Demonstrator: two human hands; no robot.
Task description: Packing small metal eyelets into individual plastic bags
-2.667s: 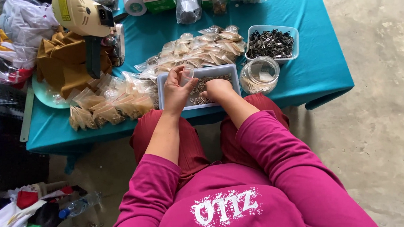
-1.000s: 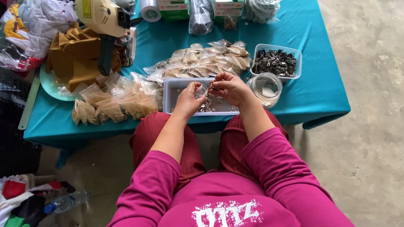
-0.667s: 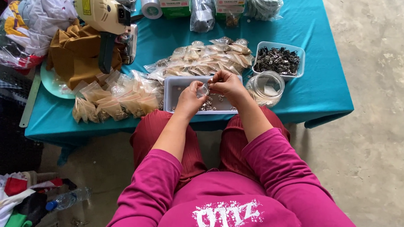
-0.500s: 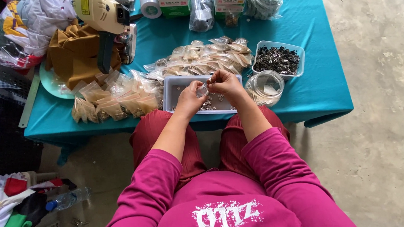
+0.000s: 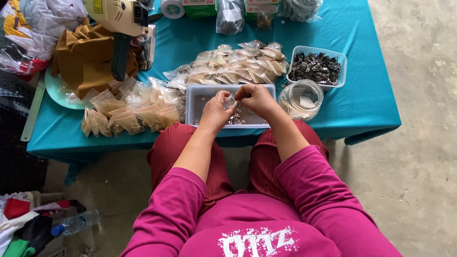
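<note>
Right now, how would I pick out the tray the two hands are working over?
Start at the teal-covered table and go to its near edge. There sits a shallow, pale rectangular plastic tray scattered with small metal pieces, under the left hand and right hand. The other tray holds dark pieces.

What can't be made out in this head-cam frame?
- Small clear bag: pinched between left hand and right hand; contents too small to tell.
- Tray: small metal parts, kind too small; hands cover the middle.
- Jar: contents unclear through the plastic.
- Green boxes: cut off by the top edge.
</note>
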